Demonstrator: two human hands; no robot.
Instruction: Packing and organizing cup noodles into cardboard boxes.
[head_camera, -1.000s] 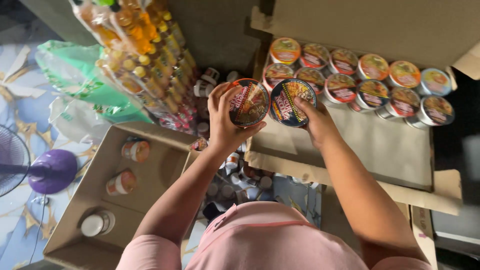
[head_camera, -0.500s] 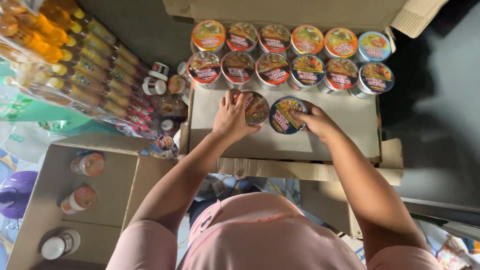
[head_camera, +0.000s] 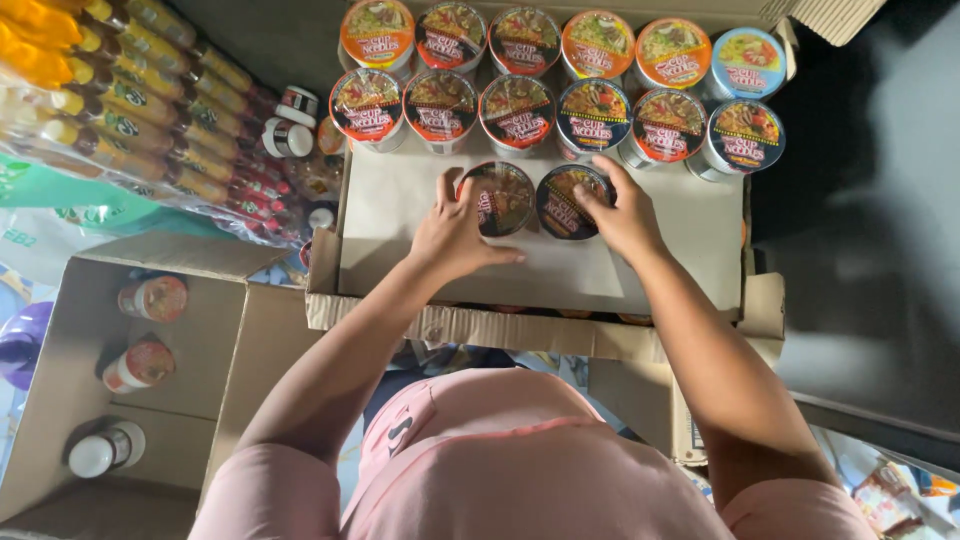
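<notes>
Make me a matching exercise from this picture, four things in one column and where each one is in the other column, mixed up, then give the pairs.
Things:
1. Left hand
2. Right hand
3. Round light-blue-lidded noodle cup
4. White-capped bottle lying on its side

Places:
A. Far right end of the back row on the cardboard sheet
B. In the open brown cardboard box at the lower left
C. On the dark-lidded cup, the left one of the front pair
D. On the dark-lidded cup, the right one of the front pair

Pairs: 1-C, 2-D, 3-A, 4-B
</notes>
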